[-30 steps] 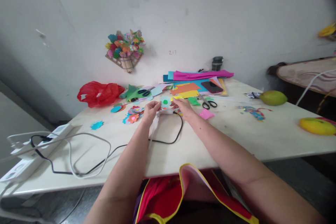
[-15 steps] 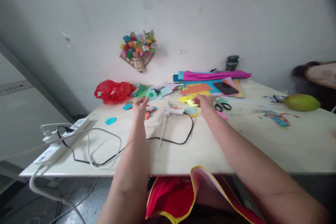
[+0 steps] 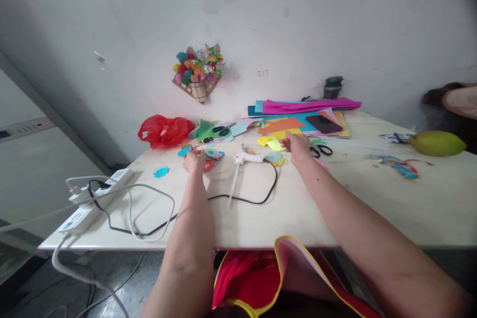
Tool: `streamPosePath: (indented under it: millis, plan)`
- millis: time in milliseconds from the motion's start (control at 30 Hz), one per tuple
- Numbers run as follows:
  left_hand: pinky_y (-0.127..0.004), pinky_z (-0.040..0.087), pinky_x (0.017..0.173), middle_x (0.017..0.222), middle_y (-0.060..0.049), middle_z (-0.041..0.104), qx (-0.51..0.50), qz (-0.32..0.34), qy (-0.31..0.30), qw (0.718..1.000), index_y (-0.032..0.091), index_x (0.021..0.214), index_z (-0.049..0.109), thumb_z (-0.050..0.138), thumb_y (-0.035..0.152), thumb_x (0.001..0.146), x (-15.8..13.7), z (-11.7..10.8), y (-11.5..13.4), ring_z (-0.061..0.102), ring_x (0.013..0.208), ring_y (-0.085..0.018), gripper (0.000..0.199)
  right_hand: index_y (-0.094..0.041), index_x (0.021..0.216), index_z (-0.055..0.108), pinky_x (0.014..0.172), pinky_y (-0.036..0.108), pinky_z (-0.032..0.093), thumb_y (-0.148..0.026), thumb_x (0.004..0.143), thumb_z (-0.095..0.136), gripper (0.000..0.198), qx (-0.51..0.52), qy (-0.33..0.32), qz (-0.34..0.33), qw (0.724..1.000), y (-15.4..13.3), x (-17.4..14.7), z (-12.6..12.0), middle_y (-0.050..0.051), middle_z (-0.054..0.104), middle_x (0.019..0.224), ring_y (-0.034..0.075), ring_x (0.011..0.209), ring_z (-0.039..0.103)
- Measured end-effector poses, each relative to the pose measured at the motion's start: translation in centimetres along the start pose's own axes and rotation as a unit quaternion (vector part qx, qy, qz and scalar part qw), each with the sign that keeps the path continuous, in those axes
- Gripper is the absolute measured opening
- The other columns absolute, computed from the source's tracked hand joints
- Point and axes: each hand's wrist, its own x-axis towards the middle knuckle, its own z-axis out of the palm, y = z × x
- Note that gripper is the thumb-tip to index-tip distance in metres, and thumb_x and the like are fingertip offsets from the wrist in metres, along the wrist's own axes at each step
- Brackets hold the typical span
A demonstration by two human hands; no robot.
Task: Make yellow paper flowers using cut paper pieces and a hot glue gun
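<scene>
My left hand (image 3: 194, 161) is low over a small pile of paper cutouts at the left of the table. A light blue paper flower (image 3: 211, 153) with a green centre lies just right of it, above an orange cutout (image 3: 208, 165). The left fingertips are mostly hidden. My right hand (image 3: 295, 146) rests beside a yellow-green piece of paper (image 3: 276, 145), its fingers loosely bent and slightly apart, with nothing visible in them. Between the hands a white glue gun (image 3: 249, 158) with a glue stick (image 3: 233, 186) lies on the table.
Black-handled scissors (image 3: 322, 150) lie by my right wrist, a second pair (image 3: 224, 129) further back. A phone (image 3: 323, 124) tops the coloured paper sheets (image 3: 283, 124). A red plastic bag (image 3: 164, 131), power strip (image 3: 99, 198), loose cables and a mango-like fruit (image 3: 437, 144) surround the area.
My left hand has moved down onto the cutouts and let go of the light blue flower, which now lies on the pile. My right hand has drawn slightly right from the yellow-green paper.
</scene>
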Motion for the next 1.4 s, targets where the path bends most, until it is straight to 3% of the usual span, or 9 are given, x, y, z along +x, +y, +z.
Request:
streamPosePath:
  millis: [100,200,300,500,633,867,1033,1200,1400]
  plan:
    - [-0.055,0.031,0.08,0.087,-0.018,0.061,0.142,-0.056,0.088,0.984,0.02,0.059,0.06,0.055,0.035,0.065,-0.6,-0.2,0.7,0.045,0.104,-0.039,0.017,-0.017,0.055,0.047,0.032,0.017,0.029,-0.024,0.071,0.055,0.02,-0.011,0.002,-0.003,1.0,0.0,0.3,-0.1,0.001,0.058,0.047,0.007,0.036,0.047]
    - [-0.053,0.032,0.083,0.097,-0.016,0.059,0.156,-0.01,0.159,0.975,0.02,0.066,0.061,0.047,0.035,0.074,-1.1,0.0,2.0,0.045,0.103,-0.035,0.022,-0.016,0.056,0.048,0.033,0.017,0.029,-0.025,0.071,0.053,0.019,-0.019,0.007,-0.01,1.0,-0.1,0.7,-0.4,0.001,0.059,0.05,0.007,0.038,0.048]
    - [-0.046,0.034,0.084,0.089,-0.013,0.061,0.134,0.068,0.188,0.971,0.019,0.067,0.058,0.041,0.033,0.079,-1.7,0.9,3.4,0.048,0.097,-0.03,0.025,-0.015,0.059,0.051,0.034,0.017,0.03,-0.024,0.069,0.055,0.014,-0.023,0.004,-0.028,0.999,-0.5,0.9,-0.8,0.001,0.06,0.051,0.007,0.039,0.048]
    - [-0.036,0.037,0.084,0.088,-0.008,0.062,0.088,0.296,0.023,0.951,0.02,0.068,0.054,0.041,0.028,0.083,-4.3,4.6,6.2,0.053,0.088,-0.021,0.022,-0.014,0.059,0.056,0.039,0.017,0.033,-0.02,0.064,0.057,0.008,-0.116,-0.046,-0.062,0.99,-1.6,0.7,-1.7,0.001,0.061,0.055,0.006,0.043,0.047]
    - [-0.034,0.039,0.082,0.092,-0.007,0.063,0.072,0.376,-0.077,0.92,0.019,0.071,0.055,0.046,0.026,0.081,-6.3,6.2,7.2,0.053,0.089,-0.019,0.015,-0.015,0.056,0.058,0.045,0.019,0.037,-0.022,0.062,0.059,0.009,-0.231,-0.058,-0.121,0.964,-1.8,1.2,-2.4,0.0,0.058,0.051,0.009,0.048,0.05]
    - [-0.034,0.04,0.08,0.094,-0.007,0.063,0.1,0.408,-0.156,0.894,0.019,0.083,0.06,0.051,0.027,0.078,-8.0,7.1,7.7,0.051,0.094,-0.022,0.013,-0.017,0.061,0.062,0.054,0.022,0.041,-0.03,0.063,0.062,0.014,-0.383,-0.057,-0.188,0.902,-1.8,2.8,-3.3,0.001,0.062,0.061,0.013,0.058,0.055]
    - [-0.041,0.036,0.088,0.105,-0.008,0.063,0.14,0.416,-0.211,0.873,0.022,0.113,0.052,0.06,0.031,0.072,-8.6,8.0,7.5,0.045,0.108,-0.026,0.043,-0.018,0.065,0.065,0.059,0.023,0.041,-0.027,0.064,0.061,0.009,-0.482,-0.062,-0.199,0.851,-2.4,2.4,-3.6,0.002,0.066,0.071,0.015,0.067,0.058]
    - [-0.042,0.034,0.09,0.102,-0.008,0.064,0.165,0.417,-0.228,0.864,0.022,0.117,0.051,0.06,0.03,0.072,-8.6,8.6,7.2,0.045,0.108,-0.027,0.047,-0.02,0.066,0.068,0.058,0.023,0.039,-0.026,0.063,0.062,0.009,-0.563,-0.093,-0.194,0.798,-2.7,2.5,-3.7,0.004,0.068,0.077,0.017,0.072,0.059]
    - [-0.042,0.035,0.088,0.102,-0.009,0.064,0.177,0.426,-0.226,0.858,0.021,0.116,0.052,0.056,0.029,0.074,-8.5,8.5,7.2,0.047,0.104,-0.027,0.043,-0.02,0.064,0.067,0.054,0.024,0.037,-0.034,0.06,0.066,0.014,-0.589,-0.116,-0.186,0.778,-2.9,2.7,-3.7,0.004,0.067,0.072,0.016,0.066,0.058]
